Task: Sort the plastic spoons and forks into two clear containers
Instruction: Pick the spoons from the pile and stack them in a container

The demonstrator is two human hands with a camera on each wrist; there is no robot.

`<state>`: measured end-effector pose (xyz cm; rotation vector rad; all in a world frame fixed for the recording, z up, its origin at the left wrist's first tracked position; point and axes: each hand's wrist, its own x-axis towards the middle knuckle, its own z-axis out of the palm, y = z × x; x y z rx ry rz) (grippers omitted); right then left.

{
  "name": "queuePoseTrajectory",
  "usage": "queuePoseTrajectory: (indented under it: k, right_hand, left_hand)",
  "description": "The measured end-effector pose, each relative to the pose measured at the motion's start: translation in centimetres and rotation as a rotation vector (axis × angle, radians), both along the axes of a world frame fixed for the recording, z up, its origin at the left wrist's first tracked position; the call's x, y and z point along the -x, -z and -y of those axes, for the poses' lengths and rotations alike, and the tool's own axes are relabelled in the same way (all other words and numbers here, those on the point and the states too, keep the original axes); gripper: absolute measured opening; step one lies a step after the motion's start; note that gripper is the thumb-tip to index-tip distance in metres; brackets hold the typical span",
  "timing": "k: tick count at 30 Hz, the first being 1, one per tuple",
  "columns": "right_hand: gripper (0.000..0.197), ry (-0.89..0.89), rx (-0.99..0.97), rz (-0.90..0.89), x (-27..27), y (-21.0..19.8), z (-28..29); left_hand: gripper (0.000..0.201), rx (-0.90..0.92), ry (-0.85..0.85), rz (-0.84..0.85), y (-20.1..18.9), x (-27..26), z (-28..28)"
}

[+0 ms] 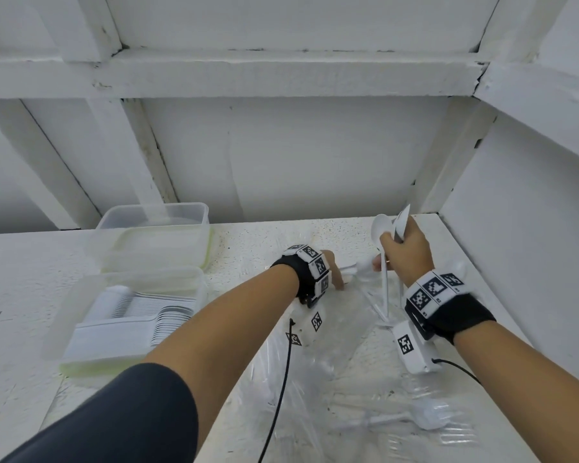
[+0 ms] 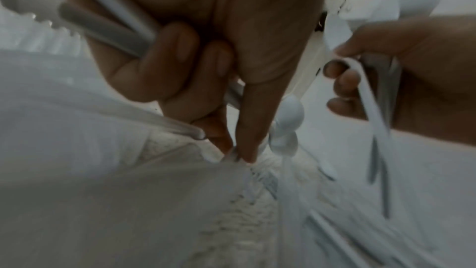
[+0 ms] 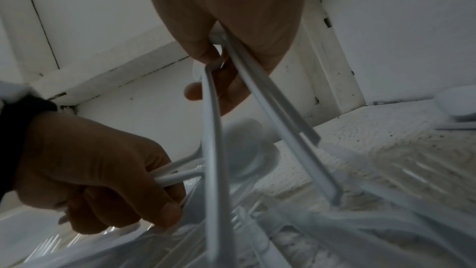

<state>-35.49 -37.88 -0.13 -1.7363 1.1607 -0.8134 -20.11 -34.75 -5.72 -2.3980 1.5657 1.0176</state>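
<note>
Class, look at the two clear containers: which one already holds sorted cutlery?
The nearer container, closest to the person, holds a neat row of white cutlery. The farther container behind it looks empty.

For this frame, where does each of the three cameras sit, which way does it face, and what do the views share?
Head: above, facing forward and down at the table and two clear containers; shows both forearms.
Left wrist: along the left hand, which grips white handles; right hand at the frame's right.
Right wrist: along the right hand, which holds spoons; left hand below.
Shared: both hands.

Right hand (image 1: 404, 248) round spoons (image 1: 383, 228)
</note>
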Motion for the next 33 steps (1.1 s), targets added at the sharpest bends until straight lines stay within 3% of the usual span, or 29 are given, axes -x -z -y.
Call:
queuePoseTrajectory:
  k: [4,9,13,15,19,23,27,33]
  right_hand:
    - [0.009,0.021,0.017,0.011,-0.1,-0.1,-0.3]
    - [0.009,0.054,0.002,0.119,-0.5,-1.1,-0.9]
    - [0.013,0.006,-0.020,0.154,-1.0,-2.6,-2.1]
    - [0.012,-0.031,-0.043,0.208,-1.5,-3.2,-3.4]
    - [0.023,-0.097,-0.114,0.302,-3.0,-3.7,-6.9]
    - [0.025,-0.051,-0.098,0.294,-4.6,-3.1,-10.0]
    - [0.021,-0.026,-0.097,0.262,-5.8,-2.1,-12.6]
    - [0.026,-0.103,-0.186,0.291,-6.8,-2.1,-15.5]
  left_hand:
    - [0.032,0.129,-0.142,-0.113,-2.4,0.5,-2.1]
    - [0.007,0.299,-0.324,-0.355,-5.8,-0.6,-4.8]
    - [0.004,0.467,-0.477,-0.686,-7.6,-1.0,-8.4]
    - [0.001,0.559,-0.509,-0.756,-8.2,-0.9,-10.4]
    - [0.004,0.718,-0.547,-0.777,-9.0,-0.3,-14.3]
    - [0.011,0.835,-0.644,-0.777,-8.8,0.4,-17.5]
    - [0.009,0.899,-0.744,-0.787,-8.1,0.9,-20.0]
    - [0.012,0.955,-0.757,-0.784,-8.1,0.8,-22.6]
